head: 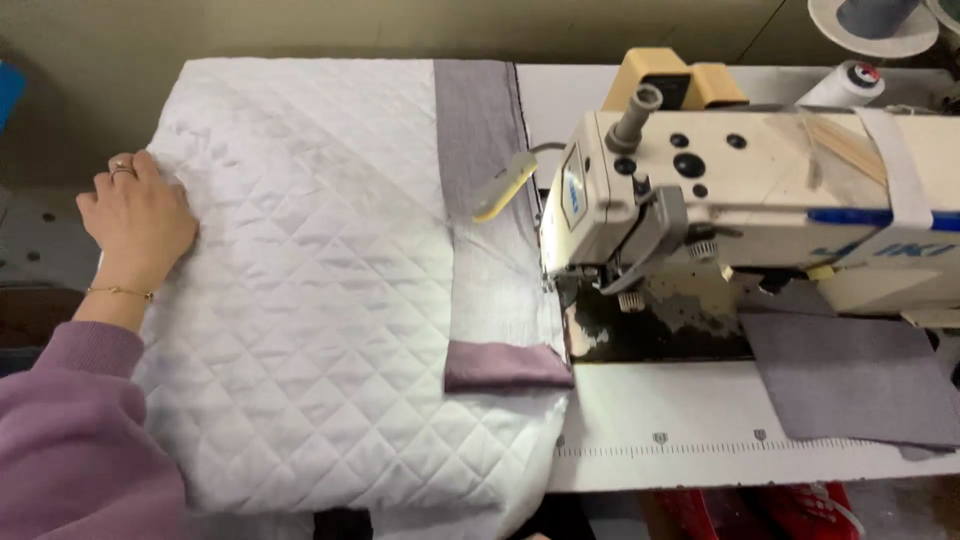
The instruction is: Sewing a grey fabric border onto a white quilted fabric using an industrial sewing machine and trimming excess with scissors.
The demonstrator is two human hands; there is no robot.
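Seam-feeding stage at an industrial sewing machine. We see the left hand [140,222], fingers spread and flat, pressing the left edge of the white diamond-quilted fabric panel [320,300], which covers the table with its right side reaching the needle area. A grey woven fabric strip [480,150] lies along that right side, its near end folded to show a mauve face, under the cream sewing-machine head [740,190]. The right hand is out of view. We judge the seam under way; the next move calls for steady, straight guidance. A separate grey cloth piece [850,380] lies right of the needle, well apart.
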